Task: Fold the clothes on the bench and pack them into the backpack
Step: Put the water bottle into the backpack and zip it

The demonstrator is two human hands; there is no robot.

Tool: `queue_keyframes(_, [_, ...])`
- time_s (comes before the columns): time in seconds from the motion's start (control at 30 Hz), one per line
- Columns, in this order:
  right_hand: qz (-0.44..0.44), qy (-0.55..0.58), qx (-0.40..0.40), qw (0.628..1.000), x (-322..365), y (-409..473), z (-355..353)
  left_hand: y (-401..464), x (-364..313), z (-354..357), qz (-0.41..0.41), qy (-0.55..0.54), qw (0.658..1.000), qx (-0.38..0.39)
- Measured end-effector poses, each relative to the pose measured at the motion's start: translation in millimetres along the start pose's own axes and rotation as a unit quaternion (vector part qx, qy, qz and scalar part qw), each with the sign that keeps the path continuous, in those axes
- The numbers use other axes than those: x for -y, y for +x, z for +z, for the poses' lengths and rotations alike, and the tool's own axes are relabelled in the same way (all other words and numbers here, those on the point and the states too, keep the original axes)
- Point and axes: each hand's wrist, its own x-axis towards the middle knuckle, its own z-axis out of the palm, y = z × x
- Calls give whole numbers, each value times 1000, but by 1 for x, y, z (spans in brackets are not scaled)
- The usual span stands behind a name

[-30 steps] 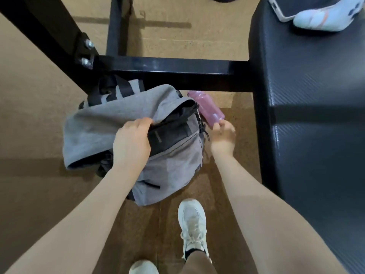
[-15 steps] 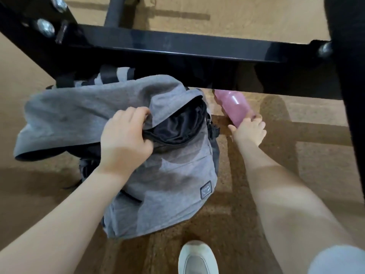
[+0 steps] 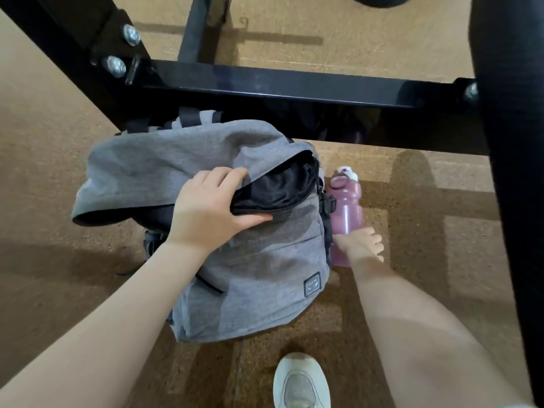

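Cork floor under a black bench frame (image 3: 279, 83): left hand (image 3: 212, 210) pinches the grey backpack (image 3: 250, 260) mouth wide; right hand (image 3: 360, 244) wraps the pink bottle (image 3: 346, 207). Best keep that opening taut, bottle upright.

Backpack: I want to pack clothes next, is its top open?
Open: the backpack flap is back, dark inside showing, left hand gripping its rim.

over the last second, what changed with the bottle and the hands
The pink bottle, which lay tilted under the black frame bar, now stands upright beside the grey backpack, gripped low down by the right hand. The left hand still holds the backpack's opening, and the backpack stays on the floor.
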Motion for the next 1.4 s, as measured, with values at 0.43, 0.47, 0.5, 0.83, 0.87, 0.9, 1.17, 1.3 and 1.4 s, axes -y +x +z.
queue_keyframes(0.43, [-47, 204, -47, 977, 2, -15, -30, 67, -44, -4, -56, 115, 982, 140])
queue_keyframes(0.47, [-72, 229, -71, 968, 1, -25, -34, 70, -45, -3, -57, 137, 973, 179])
queue_keyframes(0.5, [-94, 251, -90, 959, 0, -35, -40, 72, -46, 0, -58, 151, 965, 206])
queue_keyframes(0.83, [-188, 394, -26, 899, 1, -109, -88, 52, -41, -42, -95, 92, 977, 165])
queue_keyframes(0.87, [-193, 379, -22, 905, 3, -115, -92, 47, -40, -55, -95, 86, 979, 156])
queue_keyframes(0.9, [-209, 357, -23, 910, 5, -122, -97, 41, -39, -69, -99, 80, 981, 146])
queue_keyframes(1.17, [-334, 417, -18, 845, 13, -182, -132, 5, -67, -199, -152, -23, 988, -9])
queue_keyframes(1.3, [-363, 461, 42, 809, 27, -182, -147, -30, -86, -227, -174, -46, 984, -6])
queue_keyframes(1.4, [-405, 410, 68, 814, 25, -181, -147, -46, -100, -217, -188, -82, 968, 141])
